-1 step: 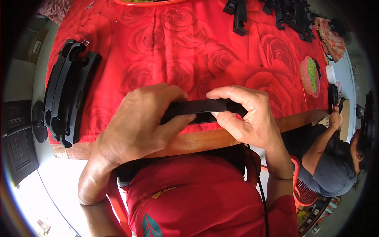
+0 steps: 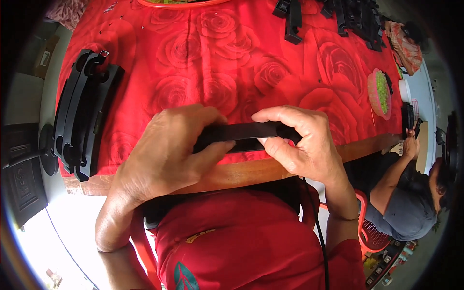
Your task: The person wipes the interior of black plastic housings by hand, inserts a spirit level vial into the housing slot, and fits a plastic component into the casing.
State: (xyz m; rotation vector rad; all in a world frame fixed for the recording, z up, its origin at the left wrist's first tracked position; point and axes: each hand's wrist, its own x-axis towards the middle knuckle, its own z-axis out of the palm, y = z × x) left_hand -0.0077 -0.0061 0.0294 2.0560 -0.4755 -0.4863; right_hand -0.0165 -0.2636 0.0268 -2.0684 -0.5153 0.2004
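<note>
Between my two hands is a long black plastic piece (image 2: 246, 130), held level just above the table's near edge. My left hand (image 2: 166, 147) closes on its left end, thumb along the near side and fingers over the far side. At the other end, my right hand (image 2: 309, 137) pinches it with thumb below and index finger above. Both ends of the piece are partly hidden by my hands. Several similar long, slightly curved black plastic pieces (image 2: 87, 113) lie side by side at the table's left edge.
A red rose-patterned cloth (image 2: 188, 53) covers the wooden table. More black parts (image 2: 355, 21) lie at the far right, near a pink basket (image 2: 373, 94) of small green pieces. An orange-rimmed tray (image 2: 183, 4) stands at the far edge. Another person (image 2: 406, 203) sits at right.
My left hand has shifted very slightly to the left on the black plastic piece. The right hand stays almost still.
</note>
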